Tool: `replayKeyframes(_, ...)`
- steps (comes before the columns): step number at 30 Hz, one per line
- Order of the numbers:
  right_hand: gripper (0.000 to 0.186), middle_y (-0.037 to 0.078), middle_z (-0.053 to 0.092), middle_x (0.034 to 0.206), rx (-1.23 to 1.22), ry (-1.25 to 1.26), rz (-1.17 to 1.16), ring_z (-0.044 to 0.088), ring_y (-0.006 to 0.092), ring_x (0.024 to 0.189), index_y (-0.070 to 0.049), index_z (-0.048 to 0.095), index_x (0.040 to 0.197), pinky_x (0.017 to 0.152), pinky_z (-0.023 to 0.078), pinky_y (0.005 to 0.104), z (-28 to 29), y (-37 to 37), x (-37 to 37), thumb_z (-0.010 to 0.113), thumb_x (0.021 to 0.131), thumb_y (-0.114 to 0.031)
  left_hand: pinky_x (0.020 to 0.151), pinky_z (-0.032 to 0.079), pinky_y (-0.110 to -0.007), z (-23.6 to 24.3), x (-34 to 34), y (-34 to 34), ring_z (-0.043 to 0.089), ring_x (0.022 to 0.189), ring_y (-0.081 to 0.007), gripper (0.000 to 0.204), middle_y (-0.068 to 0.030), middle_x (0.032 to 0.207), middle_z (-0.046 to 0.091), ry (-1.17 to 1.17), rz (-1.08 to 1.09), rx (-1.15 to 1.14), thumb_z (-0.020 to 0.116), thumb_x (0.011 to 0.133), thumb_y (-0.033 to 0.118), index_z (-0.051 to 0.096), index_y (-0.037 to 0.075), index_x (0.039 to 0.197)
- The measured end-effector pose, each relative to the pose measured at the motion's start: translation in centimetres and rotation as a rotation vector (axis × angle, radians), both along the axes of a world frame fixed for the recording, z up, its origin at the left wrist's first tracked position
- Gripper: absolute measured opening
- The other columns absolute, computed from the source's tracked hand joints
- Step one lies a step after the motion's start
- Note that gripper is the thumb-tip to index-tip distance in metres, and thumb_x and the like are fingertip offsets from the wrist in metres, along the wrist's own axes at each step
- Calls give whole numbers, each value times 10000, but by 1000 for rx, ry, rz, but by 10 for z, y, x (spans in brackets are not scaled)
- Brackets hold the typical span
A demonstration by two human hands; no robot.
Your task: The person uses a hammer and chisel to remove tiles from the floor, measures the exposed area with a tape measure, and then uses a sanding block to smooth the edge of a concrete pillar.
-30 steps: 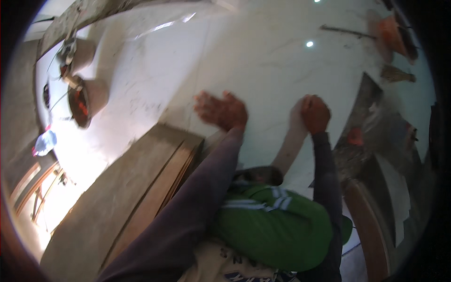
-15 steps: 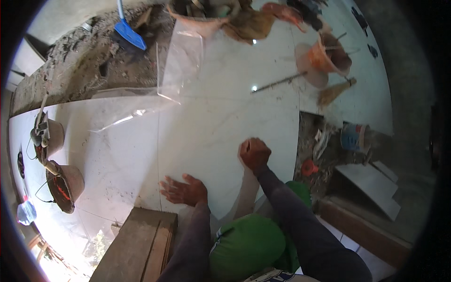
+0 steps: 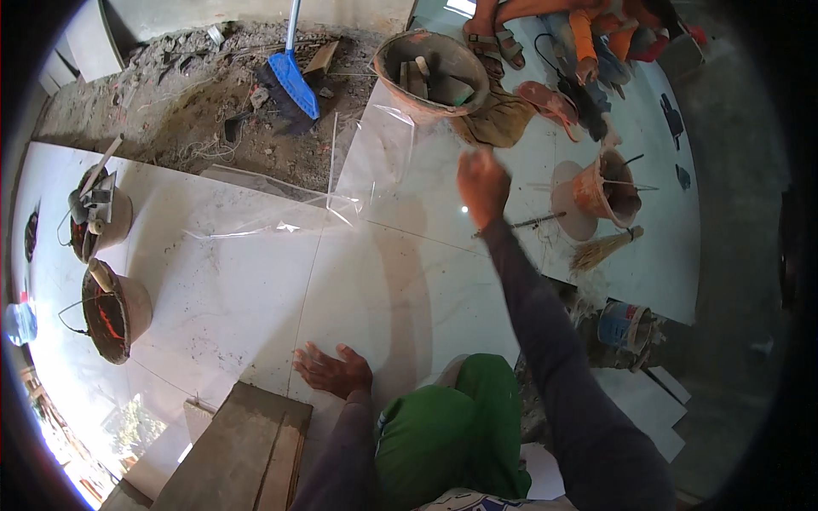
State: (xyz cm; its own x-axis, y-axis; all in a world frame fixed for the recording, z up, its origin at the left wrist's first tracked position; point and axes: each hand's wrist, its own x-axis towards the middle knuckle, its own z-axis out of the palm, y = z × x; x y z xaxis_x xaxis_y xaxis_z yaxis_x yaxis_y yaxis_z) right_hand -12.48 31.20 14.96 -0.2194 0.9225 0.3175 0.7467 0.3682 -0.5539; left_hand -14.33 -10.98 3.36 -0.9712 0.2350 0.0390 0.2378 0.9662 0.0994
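Observation:
My left hand [image 3: 334,371] lies flat on a large white floor tile [image 3: 358,294], palm down and fingers spread. My right hand [image 3: 483,189] is a closed fist, a little smeared by motion, at the end of my outstretched arm over the tiles. Nothing shows in it. A thin dark rod [image 3: 528,223] lies just beyond the fist, to its right. Clear plastic sheeting [image 3: 375,157] covers part of the tiles to the fist's left. Near my left hand stands a grey-brown wooden block or box [image 3: 230,447].
Two mortar-stained buckets [image 3: 136,311] stand at left. A wide basin [image 3: 400,94], sandals [image 3: 550,106] and another person's hand [image 3: 587,70] are at the far side. An orange bucket [image 3: 588,187] and straw brush [image 3: 601,251] lie right. Bare soil [image 3: 170,119] holds a blue broom [image 3: 294,85].
My right fist has moved from the tile near my knees forward and up. My left hand stays on the tile. The view has shifted, showing the other person at the far right.

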Motion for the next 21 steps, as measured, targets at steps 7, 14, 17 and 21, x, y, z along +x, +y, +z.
replayKeyframes(7, 493, 273, 721, 1010, -41, -383, 85, 712, 424, 986, 24, 733, 994, 841, 542, 516, 52, 165, -76, 715, 883, -457, 1199, 271, -618, -5, 1, -2, 257, 1540, -446, 692, -185, 1644, 311, 24, 15, 28, 472, 1007, 440, 330, 99, 1592)
replayKeyframes(14, 480, 196, 758, 1003, -229, -411, 155, 733, 281, 853, 108, 737, 1048, 779, 565, 415, 34, 247, -75, 748, 840, -325, 1209, 253, -611, -12, 6, 3, 248, 1545, -447, 702, -178, 1656, 302, 10, -10, 49, 444, 1025, 490, 325, 109, 1603)
replayKeyframes(17, 357, 250, 729, 935, -196, -154, 391, 732, 372, 931, 61, 723, 850, 798, 541, 476, 66, 212, -58, 699, 836, -295, 1218, 241, -604, -7, -6, -7, 235, 1550, -443, 703, -177, 1659, 296, 15, -3, 13, 473, 1014, 454, 313, 114, 1608)
replayKeyframes(21, 346, 235, 713, 1013, 75, -474, 502, 693, 388, 915, 61, 716, 1140, 825, 545, 419, 85, 208, -15, 702, 893, -180, 1229, 231, -588, -2, 3, 11, 211, 1562, -428, 721, -176, 1656, 283, -43, 15, -4, 511, 977, 379, 291, 110, 1608)
